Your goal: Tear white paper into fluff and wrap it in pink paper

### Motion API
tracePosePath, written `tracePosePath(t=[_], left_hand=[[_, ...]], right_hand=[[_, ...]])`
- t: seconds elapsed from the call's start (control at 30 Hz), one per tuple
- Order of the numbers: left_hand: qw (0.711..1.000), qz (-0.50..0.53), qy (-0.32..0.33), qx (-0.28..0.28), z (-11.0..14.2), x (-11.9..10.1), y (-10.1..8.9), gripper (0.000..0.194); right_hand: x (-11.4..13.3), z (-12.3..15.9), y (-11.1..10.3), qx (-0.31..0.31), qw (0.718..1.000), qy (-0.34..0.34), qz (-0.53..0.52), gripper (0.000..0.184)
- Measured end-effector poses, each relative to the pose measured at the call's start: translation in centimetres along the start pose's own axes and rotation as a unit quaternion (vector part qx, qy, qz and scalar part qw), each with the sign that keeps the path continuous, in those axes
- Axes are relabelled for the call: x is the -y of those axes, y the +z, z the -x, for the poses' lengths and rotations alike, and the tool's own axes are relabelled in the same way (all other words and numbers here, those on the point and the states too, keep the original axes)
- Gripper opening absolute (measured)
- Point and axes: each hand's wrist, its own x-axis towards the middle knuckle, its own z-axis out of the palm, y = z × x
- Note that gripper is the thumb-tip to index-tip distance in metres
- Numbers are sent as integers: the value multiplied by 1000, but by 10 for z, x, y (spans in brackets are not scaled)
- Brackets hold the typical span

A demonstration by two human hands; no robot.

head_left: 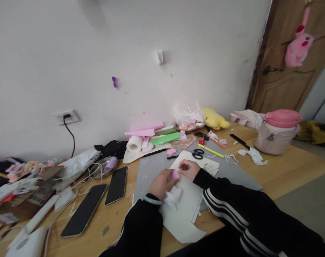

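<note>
Between the thumb and fingers of my left hand (162, 182) is a small pinkish-purple piece (174, 174), perhaps paper. My right hand (188, 169) is pinched close against its right side; whatever lies in those fingertips is too small to make out. Both hands are above a white sheet of paper (182, 214), which overlaps a grey mat (151, 171). A crumpled white tissue (173, 197) sits just below my left hand. Black-handled scissors (197, 154) and a sheet of small white stickers or pads (211, 169) are beyond my right hand.
Two phones (84, 210) lie at the left, beside cables and a cluttered box. A yellow pen (211, 151), paper rolls (137, 143) and a yellow plush toy (215, 119) line the back. A pink-lidded container (279, 132) stands right, near a black comb-like tool (239, 141).
</note>
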Motion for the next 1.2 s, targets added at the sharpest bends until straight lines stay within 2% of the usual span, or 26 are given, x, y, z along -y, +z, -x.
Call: tracePosePath(t=[0.2,0.47,0.67,0.83,1.0,1.2], left_hand=[[1000,2,4,1,0,1,0,33],[1000,9,0,1,0,-1,-1,30],[1000,4,-22,-10,0,-4,-2,33],[1000,7,-20,-9,1,-4,-3,33],[999,12,-32,1,1,-6,-3,31],[1000,15,-18,-14,0,-2,0,31]], right_hand=[[6,4,2,33,996,-75,29,12],[-1,4,4,12,996,-83,27,10],[8,2,-6,-53,985,-161,44,11],[5,0,-9,-85,970,-214,78,27],[-6,0,-6,-49,963,-230,132,35],[-8,1,-6,3,956,-245,159,38]])
